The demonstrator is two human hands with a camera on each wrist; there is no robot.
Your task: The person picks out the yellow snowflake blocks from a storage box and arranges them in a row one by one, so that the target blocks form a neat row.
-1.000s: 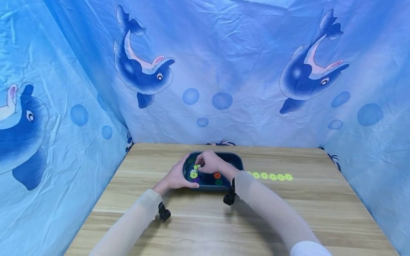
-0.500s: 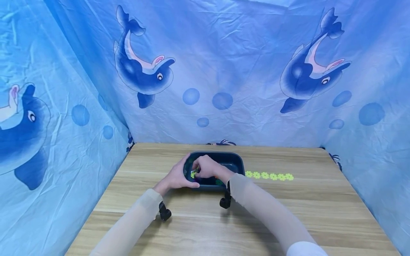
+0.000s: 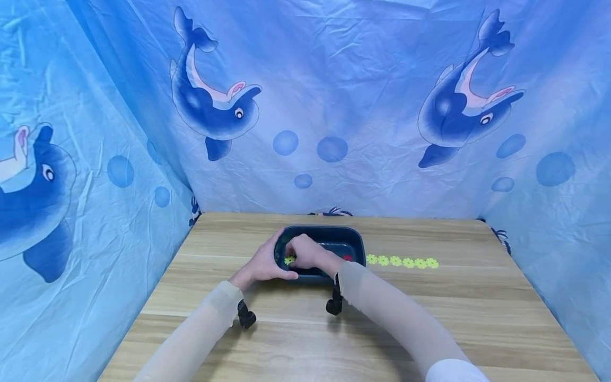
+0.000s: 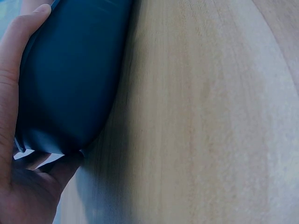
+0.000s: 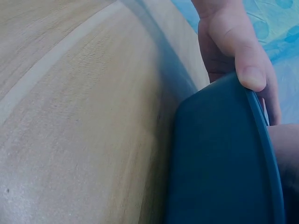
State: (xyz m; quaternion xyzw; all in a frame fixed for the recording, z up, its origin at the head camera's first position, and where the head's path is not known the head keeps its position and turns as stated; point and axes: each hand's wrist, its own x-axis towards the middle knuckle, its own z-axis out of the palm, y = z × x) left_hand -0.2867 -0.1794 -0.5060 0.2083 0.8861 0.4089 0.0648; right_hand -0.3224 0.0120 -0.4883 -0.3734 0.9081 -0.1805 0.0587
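My left hand (image 3: 264,263) grips the left end of a dark blue plastic bin (image 3: 329,228). In the left wrist view its thumb lies along the rim and its fingers wrap the end wall of the bin (image 4: 74,70). My right hand (image 3: 304,251) reaches down inside, toward the left end, with bent fingers. Beside its fingertips shows a yellow-green flower-shaped plastic piece (image 3: 289,260); the fingertips are hidden, so whether they pinch anything is unclear. A red piece (image 3: 347,258) lies at the bin's right side. The right wrist view shows mostly the outer wall (image 5: 219,154).
Right of the bin, a straight row of several yellow-green flower pieces (image 3: 395,261) lies on the wooden table (image 3: 296,339). A blue curtain (image 3: 305,106) with dolphins hangs behind the table and at both sides.
My right hand has gone lower into the bin with its yellow-green piece, which is now out of sight. A red piece has come into view at the right. My left hand stays put.
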